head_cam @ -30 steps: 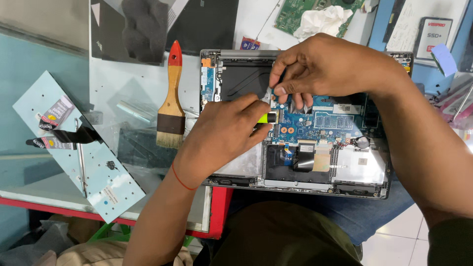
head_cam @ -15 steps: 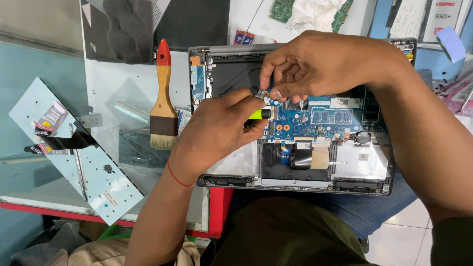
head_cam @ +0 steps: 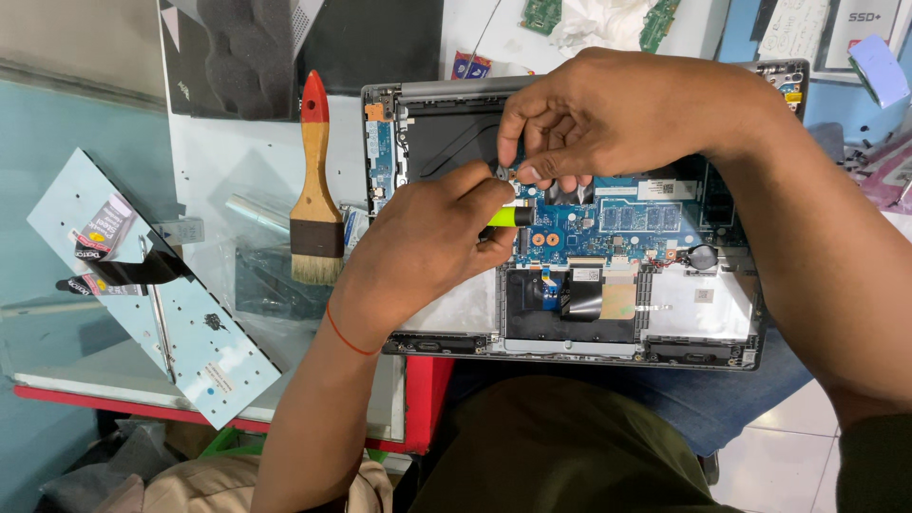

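Left hand point(head_cam: 418, 252) grips a green-handled driver point(head_cam: 510, 217) over the open laptop point(head_cam: 570, 285); right hand point(head_cam: 617, 119) pinches a small part; keeping the driver upright seems wise

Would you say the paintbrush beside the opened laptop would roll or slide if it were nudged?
The paintbrush probably would not roll: its wooden handle looks flat. It likely feels light and stiff, though the bristles should flex. On that smooth table it may slide easily.
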